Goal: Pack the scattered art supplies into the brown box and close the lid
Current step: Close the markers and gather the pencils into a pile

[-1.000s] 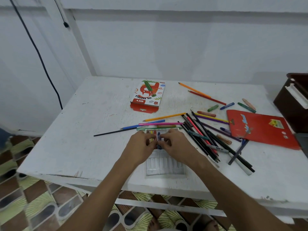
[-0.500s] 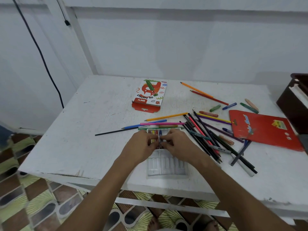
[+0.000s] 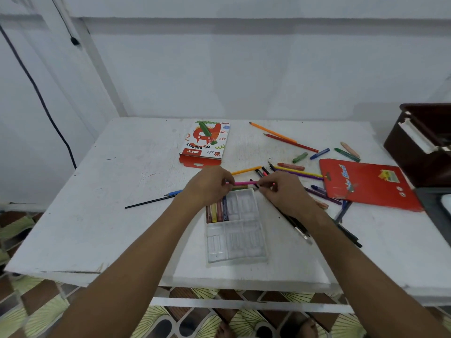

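Head view: a second ago both my hands sat low over the clear plastic tray (image 3: 235,236), fingers bunched at its far end, seating crayons; now they have lifted just past the tray's far rim and hold a pink pencil (image 3: 242,183) between them. The tray's far-left slots now show four crayons (image 3: 218,211) lying side by side; the other slots are bare. I read this as the crayon step pausing and pencils getting gathered, with most of the packing left to do. My left hand (image 3: 207,189) hangs over the tray's far-left corner, knuckles up, fingertips pinched on one end of the pink pencil. My right hand (image 3: 284,191) mirrors it off the tray's far-right corner, fingertips closed on the other end, so the pencil spans level between them, clear of the tray. Both forearms run in from the near edge of the table (image 3: 97,191), flanking the tray. The brown box (image 3: 419,142) stands well right of the tray at the table's far-right corner, open, white part at its rim. Between tray and box: the red pencil packet (image 3: 368,184) and loose pencils (image 3: 292,140). Beyond the tray lies the oil pastel box (image 3: 207,145). Dark pencils (image 3: 297,224) lie just right of the tray, under my right wrist.
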The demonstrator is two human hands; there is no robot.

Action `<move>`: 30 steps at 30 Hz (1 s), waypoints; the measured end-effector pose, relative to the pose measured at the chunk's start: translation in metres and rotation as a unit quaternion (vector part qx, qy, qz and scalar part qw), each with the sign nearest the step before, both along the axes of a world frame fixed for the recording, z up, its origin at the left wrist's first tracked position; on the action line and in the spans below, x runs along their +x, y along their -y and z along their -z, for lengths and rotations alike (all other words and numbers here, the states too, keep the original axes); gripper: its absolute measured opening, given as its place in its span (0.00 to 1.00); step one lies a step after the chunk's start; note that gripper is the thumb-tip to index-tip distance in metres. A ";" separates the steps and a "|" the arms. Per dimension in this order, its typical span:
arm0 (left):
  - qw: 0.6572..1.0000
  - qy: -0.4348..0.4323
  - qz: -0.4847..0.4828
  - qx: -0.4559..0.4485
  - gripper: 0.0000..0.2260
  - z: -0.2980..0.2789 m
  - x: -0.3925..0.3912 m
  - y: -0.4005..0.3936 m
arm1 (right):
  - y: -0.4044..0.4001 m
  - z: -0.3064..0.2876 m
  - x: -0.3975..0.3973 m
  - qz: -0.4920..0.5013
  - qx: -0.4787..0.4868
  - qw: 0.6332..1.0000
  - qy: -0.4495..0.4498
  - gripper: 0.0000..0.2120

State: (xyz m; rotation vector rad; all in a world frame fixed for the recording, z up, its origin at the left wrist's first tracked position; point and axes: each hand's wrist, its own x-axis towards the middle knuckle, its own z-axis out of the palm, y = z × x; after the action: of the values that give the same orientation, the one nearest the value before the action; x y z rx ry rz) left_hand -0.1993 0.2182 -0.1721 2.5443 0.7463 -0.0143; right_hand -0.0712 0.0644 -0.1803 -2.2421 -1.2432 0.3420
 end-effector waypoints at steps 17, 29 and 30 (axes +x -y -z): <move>0.992 -0.104 0.046 0.059 0.11 0.008 0.020 -0.007 | -0.035 0.014 0.033 0.027 -0.166 0.984 0.055 0.11; 0.994 0.018 -0.104 -0.002 0.11 -0.002 0.000 -0.004 | -0.035 0.009 0.020 0.012 -0.194 0.972 0.133 0.04; 0.992 0.030 -0.123 -0.007 0.11 -0.003 -0.004 -0.005 | -0.035 0.009 0.019 0.010 -0.195 0.972 0.132 0.04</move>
State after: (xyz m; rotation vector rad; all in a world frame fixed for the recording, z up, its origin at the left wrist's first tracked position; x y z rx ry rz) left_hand -0.2032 0.2227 -0.1695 2.4105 1.0254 0.1365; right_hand -0.0523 0.0993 -0.1891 -2.7053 -1.3824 0.3104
